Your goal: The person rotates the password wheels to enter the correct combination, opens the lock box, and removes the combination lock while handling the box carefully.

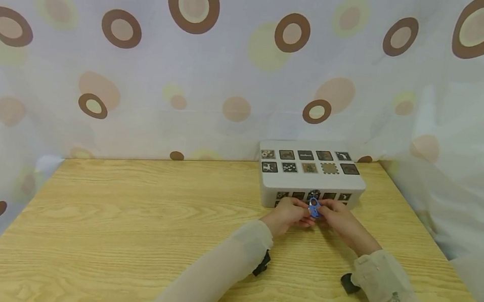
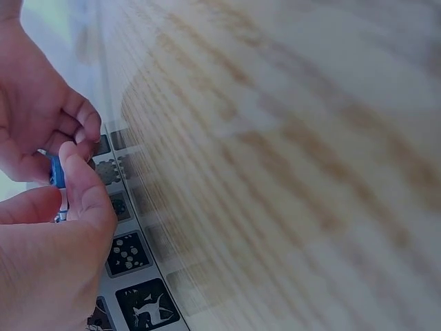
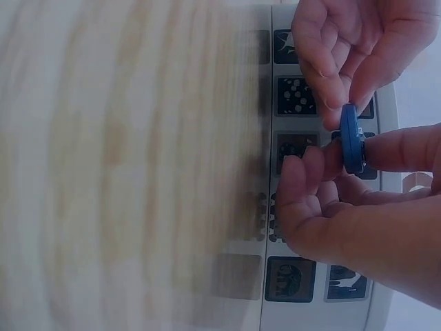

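Note:
A small blue padlock (image 1: 314, 210) is at the metal clasp (image 1: 314, 194) on the front of a white box (image 1: 311, 180) with dark picture squares. My right hand (image 1: 342, 223) pinches the padlock between thumb and fingers, as the right wrist view shows with the padlock (image 3: 351, 141) edge-on. From the other side my left hand (image 1: 288, 214) pinches its end with thumb and forefinger. In the left wrist view my left hand (image 2: 55, 255) partly covers the padlock (image 2: 56, 172). Fingers hide whether the shackle is hooked through the clasp.
The box stands with its lid down near the back right of a wooden table (image 1: 135, 229). Behind and to the right hangs a white curtain (image 1: 216, 66) with brown and yellow circles. Dark wrist straps (image 1: 349, 283) sit below both sleeves.

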`<state>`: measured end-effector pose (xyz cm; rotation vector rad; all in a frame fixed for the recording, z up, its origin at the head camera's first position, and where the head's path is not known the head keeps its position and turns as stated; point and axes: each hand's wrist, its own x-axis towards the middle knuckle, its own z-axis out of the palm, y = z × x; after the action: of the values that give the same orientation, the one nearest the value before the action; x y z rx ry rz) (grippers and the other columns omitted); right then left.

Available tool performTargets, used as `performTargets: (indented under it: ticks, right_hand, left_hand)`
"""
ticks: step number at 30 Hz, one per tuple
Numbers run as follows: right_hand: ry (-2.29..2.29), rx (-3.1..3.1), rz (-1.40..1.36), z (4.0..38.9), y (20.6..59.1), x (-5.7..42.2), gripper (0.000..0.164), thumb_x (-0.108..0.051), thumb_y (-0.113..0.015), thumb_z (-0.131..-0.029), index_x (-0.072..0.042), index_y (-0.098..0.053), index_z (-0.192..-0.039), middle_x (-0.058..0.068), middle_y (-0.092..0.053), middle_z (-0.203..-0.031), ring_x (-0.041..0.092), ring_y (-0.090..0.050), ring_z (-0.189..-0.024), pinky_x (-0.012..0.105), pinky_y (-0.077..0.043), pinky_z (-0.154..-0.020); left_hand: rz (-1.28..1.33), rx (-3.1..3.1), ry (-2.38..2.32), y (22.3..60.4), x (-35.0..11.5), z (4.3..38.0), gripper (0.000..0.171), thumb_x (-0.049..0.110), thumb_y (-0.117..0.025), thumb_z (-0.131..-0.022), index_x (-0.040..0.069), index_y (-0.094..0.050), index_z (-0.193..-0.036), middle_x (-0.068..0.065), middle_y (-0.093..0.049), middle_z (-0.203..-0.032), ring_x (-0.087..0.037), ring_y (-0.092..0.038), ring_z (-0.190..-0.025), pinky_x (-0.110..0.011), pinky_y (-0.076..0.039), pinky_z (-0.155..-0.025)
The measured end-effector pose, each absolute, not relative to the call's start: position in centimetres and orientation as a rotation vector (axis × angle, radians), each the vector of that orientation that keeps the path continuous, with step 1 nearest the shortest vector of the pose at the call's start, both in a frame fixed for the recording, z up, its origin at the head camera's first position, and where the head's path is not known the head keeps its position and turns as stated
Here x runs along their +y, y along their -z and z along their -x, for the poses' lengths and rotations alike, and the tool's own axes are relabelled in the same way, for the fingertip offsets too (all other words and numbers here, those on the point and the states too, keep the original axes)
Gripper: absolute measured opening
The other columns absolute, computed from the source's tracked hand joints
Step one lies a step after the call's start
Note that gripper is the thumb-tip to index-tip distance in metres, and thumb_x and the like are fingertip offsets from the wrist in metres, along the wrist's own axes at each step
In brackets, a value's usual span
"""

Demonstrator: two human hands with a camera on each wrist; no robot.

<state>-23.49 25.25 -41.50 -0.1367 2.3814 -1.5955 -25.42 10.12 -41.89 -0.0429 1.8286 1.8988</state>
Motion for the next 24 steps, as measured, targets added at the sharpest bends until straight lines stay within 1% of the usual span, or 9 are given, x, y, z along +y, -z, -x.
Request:
performTargets:
  ticks: [7,13,24]
  right_hand:
    - [1.596,2.383,0.103,23.42,41.42,25.29,0.044,-0.007,-0.029,-0.103,0.025,-0.030,-0.133,0.040,-0.040,-0.132,0.025,-0.058,-0.105,0.032,-0.053,-0.086]
    - [1.597,2.380,0.093,23.30,41.18,25.31,0.045,-0.009,-0.032,-0.103,0.023,-0.032,-0.134,0.038,-0.043,-0.131,0.022,-0.060,-0.101,0.032,-0.053,-0.083]
    - [1.570,2.393,0.126,23.44,41.37,25.39,0.044,-0.009,-0.030,-0.104,0.024,-0.032,-0.133,0.038,-0.044,-0.129,0.024,-0.060,-0.101,0.031,-0.053,-0.081]
  left_hand:
    - [0.053,1.830,-1.906,42.07,10.17,25.45,0.008,-0.006,-0.056,-0.093,-0.003,-0.059,-0.100,-0.027,-0.068,-0.093,-0.034,-0.069,-0.090,-0.032,-0.058,-0.076]
    - [0.050,1.824,-1.912,42.26,10.14,25.54,0.008,-0.006,-0.056,-0.093,-0.003,-0.059,-0.099,-0.026,-0.069,-0.094,-0.033,-0.069,-0.090,-0.033,-0.058,-0.077]
    - [0.024,1.815,-1.903,42.13,9.98,25.35,0.009,-0.004,-0.056,-0.093,-0.004,-0.059,-0.102,-0.024,-0.069,-0.091,-0.033,-0.069,-0.090,-0.032,-0.058,-0.076]
